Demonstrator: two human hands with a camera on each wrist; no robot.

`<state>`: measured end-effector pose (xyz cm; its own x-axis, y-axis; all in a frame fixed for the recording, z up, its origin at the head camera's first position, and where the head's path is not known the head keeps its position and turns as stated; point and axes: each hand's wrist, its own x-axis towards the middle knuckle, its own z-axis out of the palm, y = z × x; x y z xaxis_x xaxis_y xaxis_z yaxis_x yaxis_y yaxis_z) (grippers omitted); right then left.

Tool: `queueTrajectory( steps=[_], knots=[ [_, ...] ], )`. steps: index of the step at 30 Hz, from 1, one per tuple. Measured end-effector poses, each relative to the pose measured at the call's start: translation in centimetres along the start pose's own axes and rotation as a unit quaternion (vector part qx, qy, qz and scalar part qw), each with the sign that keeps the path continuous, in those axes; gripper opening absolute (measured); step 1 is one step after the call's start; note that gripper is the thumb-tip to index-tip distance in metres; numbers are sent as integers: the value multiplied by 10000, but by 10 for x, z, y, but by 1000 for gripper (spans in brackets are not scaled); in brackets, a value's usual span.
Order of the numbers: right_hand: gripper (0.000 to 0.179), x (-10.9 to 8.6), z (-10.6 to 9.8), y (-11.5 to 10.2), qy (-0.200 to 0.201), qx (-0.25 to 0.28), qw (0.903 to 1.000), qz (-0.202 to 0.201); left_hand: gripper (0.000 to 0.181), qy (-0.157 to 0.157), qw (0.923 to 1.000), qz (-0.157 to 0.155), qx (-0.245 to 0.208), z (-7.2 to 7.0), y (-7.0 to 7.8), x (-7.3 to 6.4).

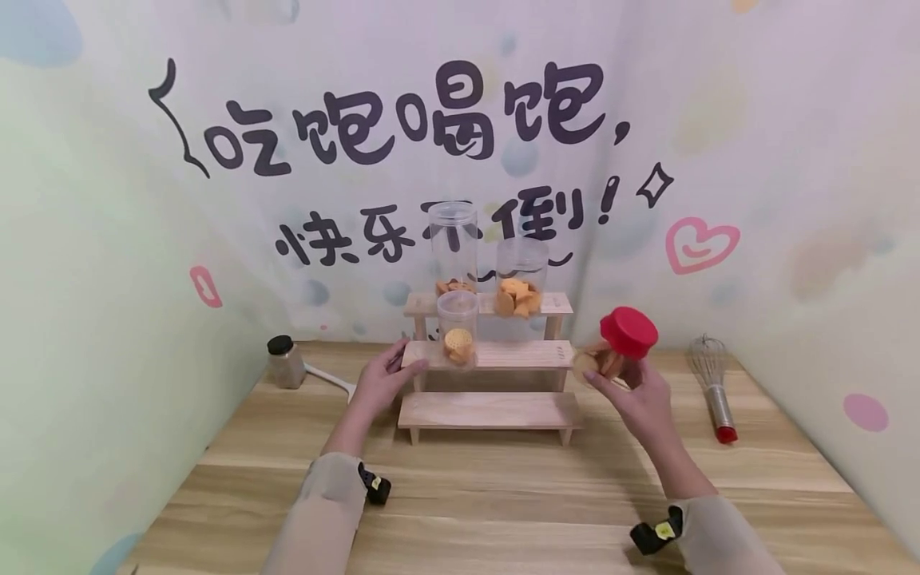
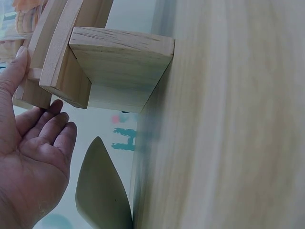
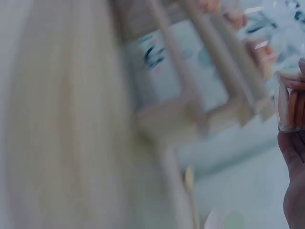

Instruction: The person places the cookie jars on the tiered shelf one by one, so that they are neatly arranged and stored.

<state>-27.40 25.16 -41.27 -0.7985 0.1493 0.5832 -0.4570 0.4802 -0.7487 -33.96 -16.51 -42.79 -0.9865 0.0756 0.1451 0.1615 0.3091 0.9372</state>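
A three-step wooden display stand (image 1: 490, 410) stands on the table. My left hand (image 1: 381, 382) grips the left end of its middle step, thumb on top and fingers below. In my right hand (image 1: 647, 403) is a small clear jar (image 1: 602, 363) of cookies with a red lid (image 1: 629, 331). It is tilted in the air by the middle step's right end; the right wrist view shows the cookies (image 3: 296, 107) through its wall. A clear jar with round crackers (image 1: 458, 335) sits on the middle step. The top step bears a tall jar (image 1: 454, 247) and a wider jar (image 1: 521, 279) with cookies.
On the wooden table (image 1: 460, 511), a small black-lidded jar (image 1: 286, 363) and a pale long-handled utensil (image 1: 329, 377) lie left of the stand. A whisk (image 1: 715, 391) with a red end lies at the right. A printed curtain (image 1: 345, 64) hangs close behind.
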Motion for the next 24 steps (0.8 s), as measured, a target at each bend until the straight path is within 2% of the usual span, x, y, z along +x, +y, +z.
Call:
queueTrajectory(
  steps=[4, 8, 16, 24],
  knots=[
    [57, 8, 10, -35, -47, 411, 9988, -273, 86, 43, 10000, 6, -3, 0, -2, -1],
    [54, 8, 14, -56, -47, 293, 9981, -537, 85, 42, 10000, 10, 1, 0, -2, -1],
    [51, 7, 16, -62, -149, 239, 9981, -555, 87, 22, 10000, 0, -26, 1, 0, 0],
    [52, 11, 30, -67, -369, 525, 9979, -114, 88, -30, 10000, -71, -8, 0, -2, 1]
  ],
)
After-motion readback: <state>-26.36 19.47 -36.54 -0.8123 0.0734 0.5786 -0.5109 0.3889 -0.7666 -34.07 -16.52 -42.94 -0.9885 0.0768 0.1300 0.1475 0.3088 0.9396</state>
